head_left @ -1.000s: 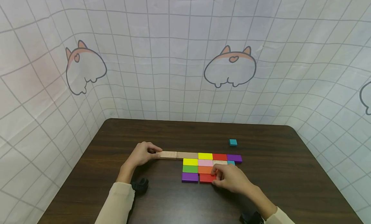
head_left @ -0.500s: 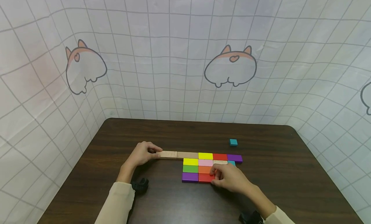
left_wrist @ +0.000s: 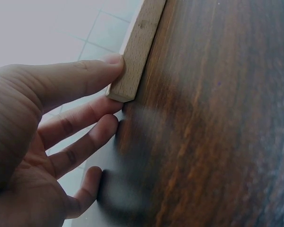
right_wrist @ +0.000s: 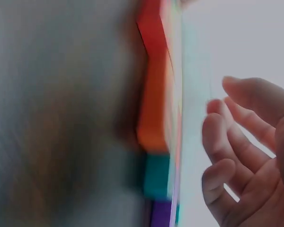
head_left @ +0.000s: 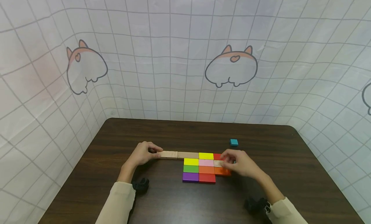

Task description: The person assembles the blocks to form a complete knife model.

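Observation:
Flat coloured and plain wooden blocks lie edge to edge in rows on the dark table. My left hand [head_left: 141,154] holds the end of a plain wooden block [head_left: 169,155], leftmost in the far row, between thumb and index finger; the left wrist view shows the thumb on this wooden block [left_wrist: 136,54]. My right hand [head_left: 242,163] hovers over the right part of the rows with loosely bent fingers and nothing in them. Beneath it are an orange block [head_left: 222,171] and a partly hidden red block [head_left: 217,156]. At the near side sit a red block [head_left: 207,178] and a purple block [head_left: 190,177], touching.
A lone teal block [head_left: 233,142] lies beyond the far row. In the right wrist view, a teal block [right_wrist: 157,177] and a purple block [right_wrist: 161,213] follow the orange one. A white gridded curtain [head_left: 185,72] surrounds the table [head_left: 162,201].
The near red block slid left against the purple one under my right hand. That hand then let go of it and rose away to the upper right. My left hand stayed put.

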Demonstrator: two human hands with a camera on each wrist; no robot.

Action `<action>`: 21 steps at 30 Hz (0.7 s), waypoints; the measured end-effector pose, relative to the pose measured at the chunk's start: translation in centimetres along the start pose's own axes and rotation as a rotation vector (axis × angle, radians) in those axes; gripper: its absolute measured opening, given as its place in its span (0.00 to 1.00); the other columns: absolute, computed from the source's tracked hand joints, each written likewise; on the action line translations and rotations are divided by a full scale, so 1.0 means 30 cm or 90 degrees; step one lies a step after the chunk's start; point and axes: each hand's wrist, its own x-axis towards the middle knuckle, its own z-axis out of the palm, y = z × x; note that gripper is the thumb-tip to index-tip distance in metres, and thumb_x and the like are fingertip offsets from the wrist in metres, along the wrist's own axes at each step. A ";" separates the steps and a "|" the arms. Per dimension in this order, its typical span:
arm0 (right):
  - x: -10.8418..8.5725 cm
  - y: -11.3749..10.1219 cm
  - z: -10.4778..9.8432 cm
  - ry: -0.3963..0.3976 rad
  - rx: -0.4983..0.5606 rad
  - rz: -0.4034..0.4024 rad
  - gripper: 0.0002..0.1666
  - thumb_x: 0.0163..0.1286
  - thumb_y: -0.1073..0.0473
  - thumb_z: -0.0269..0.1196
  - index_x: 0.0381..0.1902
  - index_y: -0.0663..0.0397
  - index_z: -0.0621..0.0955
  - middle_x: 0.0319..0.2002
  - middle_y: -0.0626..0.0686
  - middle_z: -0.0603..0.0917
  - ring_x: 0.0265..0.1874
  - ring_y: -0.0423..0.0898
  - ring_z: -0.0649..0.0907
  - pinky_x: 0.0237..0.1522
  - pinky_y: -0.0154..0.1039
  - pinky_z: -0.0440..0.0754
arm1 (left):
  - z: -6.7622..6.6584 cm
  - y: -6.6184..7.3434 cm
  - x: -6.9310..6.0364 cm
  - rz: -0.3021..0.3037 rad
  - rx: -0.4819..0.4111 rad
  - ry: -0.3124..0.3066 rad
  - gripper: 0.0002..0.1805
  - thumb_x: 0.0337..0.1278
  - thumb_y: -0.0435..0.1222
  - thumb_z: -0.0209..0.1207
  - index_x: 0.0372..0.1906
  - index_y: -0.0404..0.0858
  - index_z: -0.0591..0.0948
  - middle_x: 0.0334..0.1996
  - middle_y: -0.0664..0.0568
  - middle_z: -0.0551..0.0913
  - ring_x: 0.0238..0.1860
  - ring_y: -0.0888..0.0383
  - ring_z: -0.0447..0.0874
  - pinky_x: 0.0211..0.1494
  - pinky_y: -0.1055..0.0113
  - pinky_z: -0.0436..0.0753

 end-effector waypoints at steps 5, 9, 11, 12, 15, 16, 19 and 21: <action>0.018 0.107 -0.095 0.086 0.022 0.063 0.14 0.71 0.61 0.70 0.51 0.61 0.83 0.33 0.49 0.82 0.27 0.47 0.79 0.29 0.38 0.79 | 0.001 0.004 0.001 0.001 -0.005 -0.006 0.09 0.59 0.34 0.73 0.45 0.44 0.92 0.36 0.57 0.83 0.35 0.57 0.77 0.38 0.60 0.79; 0.043 0.188 -0.142 0.100 0.015 0.089 0.19 0.70 0.61 0.70 0.56 0.61 0.81 0.38 0.53 0.81 0.29 0.49 0.79 0.30 0.41 0.79 | -0.001 0.005 0.001 0.001 -0.004 -0.005 0.09 0.59 0.34 0.73 0.45 0.44 0.92 0.36 0.57 0.84 0.35 0.57 0.77 0.38 0.60 0.79; 0.056 0.220 -0.157 0.101 0.006 0.099 0.20 0.70 0.62 0.70 0.57 0.61 0.81 0.40 0.54 0.80 0.30 0.50 0.79 0.30 0.42 0.78 | -0.003 0.006 0.000 0.002 -0.002 -0.003 0.09 0.59 0.34 0.73 0.45 0.44 0.92 0.36 0.57 0.83 0.35 0.56 0.77 0.38 0.59 0.79; 0.063 0.235 -0.163 0.100 0.002 0.105 0.21 0.70 0.62 0.70 0.58 0.61 0.80 0.41 0.55 0.80 0.31 0.50 0.79 0.30 0.42 0.78 | -0.004 0.006 0.000 0.002 -0.001 -0.003 0.09 0.59 0.34 0.73 0.45 0.44 0.92 0.36 0.57 0.83 0.35 0.56 0.77 0.38 0.59 0.79; 0.083 0.268 -0.176 0.100 -0.001 0.126 0.22 0.69 0.63 0.70 0.59 0.62 0.80 0.42 0.57 0.80 0.32 0.51 0.78 0.30 0.42 0.77 | -0.005 0.006 0.000 0.002 0.001 -0.002 0.09 0.58 0.35 0.73 0.45 0.45 0.92 0.36 0.57 0.83 0.35 0.56 0.77 0.38 0.59 0.78; 0.089 0.276 -0.180 0.096 -0.001 0.130 0.23 0.69 0.63 0.70 0.60 0.62 0.79 0.42 0.57 0.80 0.32 0.51 0.77 0.30 0.42 0.77 | -0.005 0.005 0.000 0.001 0.001 -0.001 0.09 0.58 0.35 0.73 0.45 0.45 0.92 0.36 0.57 0.83 0.35 0.56 0.77 0.38 0.59 0.78; 0.107 0.299 -0.187 0.086 0.002 0.135 0.25 0.69 0.63 0.70 0.62 0.64 0.78 0.42 0.58 0.80 0.32 0.51 0.77 0.30 0.42 0.77 | -0.004 0.004 0.000 0.000 0.000 0.000 0.09 0.58 0.35 0.73 0.45 0.45 0.92 0.36 0.57 0.84 0.35 0.56 0.77 0.38 0.59 0.78; 0.116 0.312 -0.192 0.077 0.004 0.131 0.26 0.70 0.64 0.70 0.63 0.65 0.77 0.42 0.59 0.80 0.31 0.51 0.77 0.30 0.42 0.77 | -0.004 0.003 0.000 -0.002 -0.002 0.001 0.09 0.58 0.34 0.73 0.44 0.45 0.92 0.36 0.57 0.84 0.35 0.56 0.77 0.38 0.60 0.78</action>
